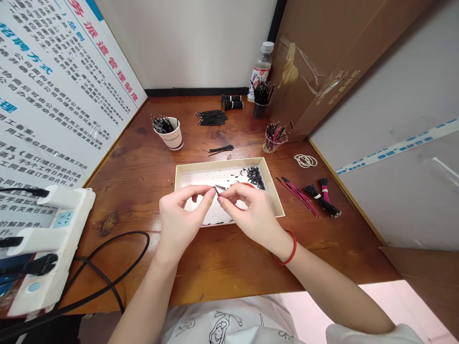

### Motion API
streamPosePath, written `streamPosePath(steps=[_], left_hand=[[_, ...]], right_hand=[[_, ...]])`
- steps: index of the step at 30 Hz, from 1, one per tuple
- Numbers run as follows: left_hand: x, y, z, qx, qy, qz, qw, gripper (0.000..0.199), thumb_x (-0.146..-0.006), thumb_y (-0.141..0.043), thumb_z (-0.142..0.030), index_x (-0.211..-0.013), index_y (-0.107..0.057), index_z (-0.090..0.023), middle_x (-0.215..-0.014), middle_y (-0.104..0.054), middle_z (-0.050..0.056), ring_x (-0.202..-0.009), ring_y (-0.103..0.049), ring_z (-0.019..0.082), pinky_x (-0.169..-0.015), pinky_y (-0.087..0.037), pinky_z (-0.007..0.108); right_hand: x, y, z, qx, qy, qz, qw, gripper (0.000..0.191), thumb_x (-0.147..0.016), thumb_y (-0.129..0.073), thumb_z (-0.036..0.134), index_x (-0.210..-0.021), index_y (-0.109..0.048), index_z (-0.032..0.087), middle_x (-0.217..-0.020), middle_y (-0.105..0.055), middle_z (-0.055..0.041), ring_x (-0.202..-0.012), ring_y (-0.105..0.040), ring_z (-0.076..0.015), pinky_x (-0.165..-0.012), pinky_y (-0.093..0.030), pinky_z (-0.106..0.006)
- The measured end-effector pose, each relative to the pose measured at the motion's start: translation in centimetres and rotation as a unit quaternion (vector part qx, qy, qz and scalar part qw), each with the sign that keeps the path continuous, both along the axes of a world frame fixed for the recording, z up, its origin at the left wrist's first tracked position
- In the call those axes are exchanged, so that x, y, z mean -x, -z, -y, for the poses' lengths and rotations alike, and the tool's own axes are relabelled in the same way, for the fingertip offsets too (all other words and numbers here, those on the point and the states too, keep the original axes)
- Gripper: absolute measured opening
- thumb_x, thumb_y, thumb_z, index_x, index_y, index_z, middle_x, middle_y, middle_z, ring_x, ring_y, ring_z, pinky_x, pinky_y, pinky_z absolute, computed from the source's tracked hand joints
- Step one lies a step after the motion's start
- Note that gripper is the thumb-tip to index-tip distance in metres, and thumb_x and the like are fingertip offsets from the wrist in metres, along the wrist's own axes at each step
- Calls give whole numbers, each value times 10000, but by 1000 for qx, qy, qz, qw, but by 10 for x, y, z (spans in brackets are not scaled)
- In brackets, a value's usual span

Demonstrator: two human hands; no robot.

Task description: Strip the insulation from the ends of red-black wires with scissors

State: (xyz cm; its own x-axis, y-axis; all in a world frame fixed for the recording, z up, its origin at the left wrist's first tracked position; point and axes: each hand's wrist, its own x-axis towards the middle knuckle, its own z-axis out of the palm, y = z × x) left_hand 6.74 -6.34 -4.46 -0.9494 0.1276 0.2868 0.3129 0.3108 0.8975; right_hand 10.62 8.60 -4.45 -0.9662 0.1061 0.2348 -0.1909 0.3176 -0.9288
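My left hand [184, 210] and my right hand [247, 210] meet over a shallow cream box [274, 191], thumbs and forefingers pinched together. Between their fingertips is a small dark piece [216, 190], held at both ends; its exact shape is too small to tell. Inside the box, scissors [221, 187] with orange-red handles lie partly hidden behind my right hand. A pile of short black pieces [255, 177] sits in the box's back right corner. Thin dark and red strands lie along its front edge.
Black wires fill a paper cup [172, 138] at left; more lie at the back [211, 117]. A clear cup [274, 143], white bands [305, 161] and tied bundles [322, 200] are at right. A power strip [59, 248] with looping cable is at left.
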Motion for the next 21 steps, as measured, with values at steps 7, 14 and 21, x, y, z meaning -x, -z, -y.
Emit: streamPosePath(steps=[7,14,21], left_hand=[[1,-1,-1,45,14,-28,999,72,-806,-693,-187,-768,-747,-214,-753,-747,-36,-646,-574,91,-648,-475,202],[3,-1,-1,23,9,35,999,78,-768,-692,-187,-725,-752,-212,-723,-734,-27,-643,-568,104,-622,-477,203],[2,-2,-1,31,-8,47,998,93,-723,-678,-164,-672,-744,-203,-671,-704,-22,-626,-548,115,-606,-463,218]], right_hand=[[-1,3,-3,-129,12,-109,986,161,-850,-587,68,-733,-611,176,-652,-615,19,-620,-550,-103,-630,-460,-236],[-3,7,-5,-264,35,-177,947,185,-915,-533,95,-786,-636,178,-672,-607,-10,-638,-544,-124,-655,-479,-254],[-3,7,-8,-301,15,-179,936,227,-947,-500,113,-809,-670,177,-731,-650,-40,-718,-608,-153,-711,-496,-278]])
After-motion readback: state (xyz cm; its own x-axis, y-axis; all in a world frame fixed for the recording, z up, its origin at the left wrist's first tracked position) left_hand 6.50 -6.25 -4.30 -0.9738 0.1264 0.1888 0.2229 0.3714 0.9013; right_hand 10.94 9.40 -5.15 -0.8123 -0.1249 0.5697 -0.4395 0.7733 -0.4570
